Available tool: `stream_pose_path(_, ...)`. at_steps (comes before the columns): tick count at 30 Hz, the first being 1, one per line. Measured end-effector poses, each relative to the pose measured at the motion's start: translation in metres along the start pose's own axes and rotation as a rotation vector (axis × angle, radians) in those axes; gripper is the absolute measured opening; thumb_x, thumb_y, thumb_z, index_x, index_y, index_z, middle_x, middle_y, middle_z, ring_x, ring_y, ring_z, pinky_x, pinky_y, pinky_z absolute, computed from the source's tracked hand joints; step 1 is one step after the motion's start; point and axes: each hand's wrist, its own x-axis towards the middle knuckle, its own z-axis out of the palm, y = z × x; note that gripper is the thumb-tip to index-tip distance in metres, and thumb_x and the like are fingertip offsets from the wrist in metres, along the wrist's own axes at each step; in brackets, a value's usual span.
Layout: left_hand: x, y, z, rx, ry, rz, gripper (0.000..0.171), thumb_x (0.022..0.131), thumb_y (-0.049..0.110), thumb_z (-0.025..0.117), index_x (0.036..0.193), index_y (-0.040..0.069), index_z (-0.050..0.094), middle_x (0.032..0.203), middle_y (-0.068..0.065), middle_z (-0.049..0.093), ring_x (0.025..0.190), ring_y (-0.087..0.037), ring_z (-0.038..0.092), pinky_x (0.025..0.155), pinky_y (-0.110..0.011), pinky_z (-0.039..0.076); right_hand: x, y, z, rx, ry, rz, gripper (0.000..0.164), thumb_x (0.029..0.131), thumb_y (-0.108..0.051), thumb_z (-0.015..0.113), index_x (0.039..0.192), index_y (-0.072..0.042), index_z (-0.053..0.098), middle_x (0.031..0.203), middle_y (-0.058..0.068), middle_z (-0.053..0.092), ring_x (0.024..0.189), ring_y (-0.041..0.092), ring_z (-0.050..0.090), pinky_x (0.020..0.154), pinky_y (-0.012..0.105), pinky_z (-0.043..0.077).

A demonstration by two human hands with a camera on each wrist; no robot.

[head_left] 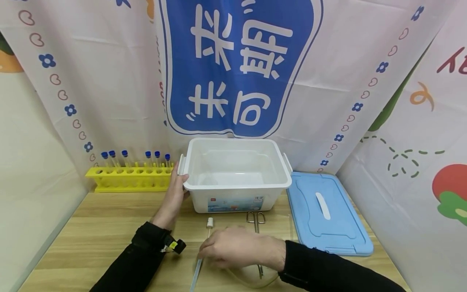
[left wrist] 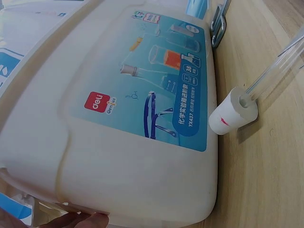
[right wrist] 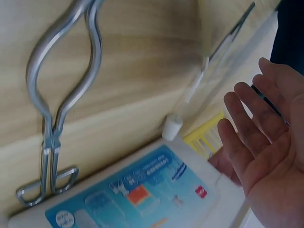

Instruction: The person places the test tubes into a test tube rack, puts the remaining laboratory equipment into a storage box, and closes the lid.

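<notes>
The wooden table (head_left: 91, 243) lies beneath the fingers: left hand (head_left: 175, 196) clamped on a white box (head_left: 198, 198), right hand (head_left: 233, 247) spread near a stopper (head_left: 209, 222).

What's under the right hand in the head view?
Silver metal tongs pass beneath the right hand, loop handles showing beyond, tips on the near side. A curved tan tube shows along its near edge. The hand hides the tongs' middle there, though the right-wrist view shows it.
</notes>
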Motion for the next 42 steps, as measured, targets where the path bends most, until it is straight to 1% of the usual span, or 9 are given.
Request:
stream_pose_path(3, 0.0, 0.0, 0.001, -0.004, -0.002, 0.008, 0.075, 0.124, 0.039, 0.03, 0.189, 0.039, -0.008, 0.198, -0.015, 0.009, 0.176, -0.051, 0.031, 0.142, -0.084, 0.024, 0.002, -0.004, 0.006, -0.016, -0.02, -0.012, 0.043, 0.111, -0.033, 0.084, 0.153, -0.033, 0.077, 0.154, -0.018, 0.078, 0.14, 0.001, 0.074, 0.104, 0.011, 0.061)
stream_pose_path(8, 0.0, 0.0, 0.001, -0.009, 0.004, 0.005, 0.076, 0.124, 0.04, 0.031, 0.189, 0.04, -0.007, 0.198, -0.014, 0.009, 0.175, -0.049, 0.032, 0.142, -0.083, 0.025, 0.006, -0.009, 0.015, -0.027, -0.035, -0.052, 0.045, 0.112, -0.033, 0.082, 0.156, -0.034, 0.075, 0.158, -0.017, 0.075, 0.146, 0.001, 0.071, 0.118, 0.013, 0.056)
stream_pose_path(14, 0.0, 0.0, 0.001, -0.004, 0.004, -0.004, 0.076, 0.124, 0.041, 0.031, 0.189, 0.042, -0.008, 0.199, -0.013, 0.007, 0.176, -0.049, 0.032, 0.142, -0.084, 0.023, 0.011, -0.011, 0.022, -0.074, -0.052, -0.082, 0.04, 0.116, -0.029, 0.073, 0.156, -0.035, 0.075, 0.159, -0.017, 0.075, 0.149, 0.001, 0.068, 0.128, 0.015, 0.049)
stream_pose_path(19, 0.0, 0.001, 0.0, -0.002, 0.004, -0.022, 0.076, 0.123, 0.042, 0.029, 0.188, 0.043, -0.01, 0.2, -0.01, 0.005, 0.178, -0.047, 0.03, 0.144, -0.081, 0.024, 0.016, -0.012, 0.025, -0.127, -0.059, -0.07, 0.039, 0.117, -0.028, 0.067, 0.153, -0.04, 0.076, 0.155, -0.02, 0.075, 0.143, 0.0, 0.068, 0.119, 0.015, 0.055)
stream_pose_path(22, 0.0, 0.001, 0.0, 0.003, 0.003, -0.03, 0.076, 0.123, 0.042, 0.029, 0.188, 0.043, -0.011, 0.2, -0.009, 0.003, 0.179, -0.048, 0.029, 0.144, -0.081, 0.023, 0.018, -0.013, 0.027, -0.151, -0.067, -0.051, 0.037, 0.116, -0.031, 0.068, 0.15, -0.043, 0.077, 0.15, -0.021, 0.076, 0.136, -0.002, 0.069, 0.106, 0.013, 0.058)
stream_pose_path(25, -0.001, 0.001, 0.0, 0.006, 0.003, -0.027, 0.076, 0.124, 0.041, 0.028, 0.188, 0.042, -0.011, 0.2, -0.01, 0.002, 0.179, -0.049, 0.028, 0.144, -0.082, 0.023, 0.02, -0.014, 0.028, -0.158, -0.075, -0.031, 0.034, 0.114, -0.033, 0.069, 0.144, -0.045, 0.079, 0.143, -0.023, 0.076, 0.127, -0.004, 0.069, 0.09, 0.009, 0.056)
stream_pose_path(28, 0.0, 0.001, 0.001, 0.005, 0.007, -0.022, 0.076, 0.124, 0.041, 0.029, 0.189, 0.041, -0.01, 0.2, -0.01, 0.002, 0.179, -0.049, 0.028, 0.143, -0.082, 0.023, 0.021, -0.016, 0.029, -0.168, -0.083, -0.016, 0.026, 0.114, -0.034, 0.069, 0.136, -0.043, 0.081, 0.134, -0.024, 0.076, 0.118, -0.006, 0.068, 0.082, 0.008, 0.053)
stream_pose_path(33, 0.001, 0.001, 0.001, 0.003, 0.005, -0.015, 0.076, 0.124, 0.04, 0.029, 0.189, 0.041, -0.009, 0.2, -0.012, 0.005, 0.178, -0.049, 0.029, 0.143, -0.083, 0.024, 0.023, -0.016, 0.031, -0.174, -0.096, -0.007, 0.019, 0.113, -0.03, 0.071, 0.128, -0.039, 0.08, 0.128, -0.023, 0.076, 0.11, -0.005, 0.066, 0.084, 0.007, 0.056)
stream_pose_path(42, -0.001, 0.001, 0.001, -0.004, 0.001, -0.006, 0.075, 0.124, 0.04, 0.028, 0.188, 0.043, -0.009, 0.2, -0.011, 0.004, 0.177, -0.049, 0.03, 0.143, -0.083, 0.023, 0.021, -0.017, 0.028, -0.174, -0.089, -0.004, 0.02, 0.111, -0.027, 0.076, 0.127, -0.038, 0.081, 0.126, -0.023, 0.075, 0.114, -0.006, 0.068, 0.091, 0.005, 0.057)
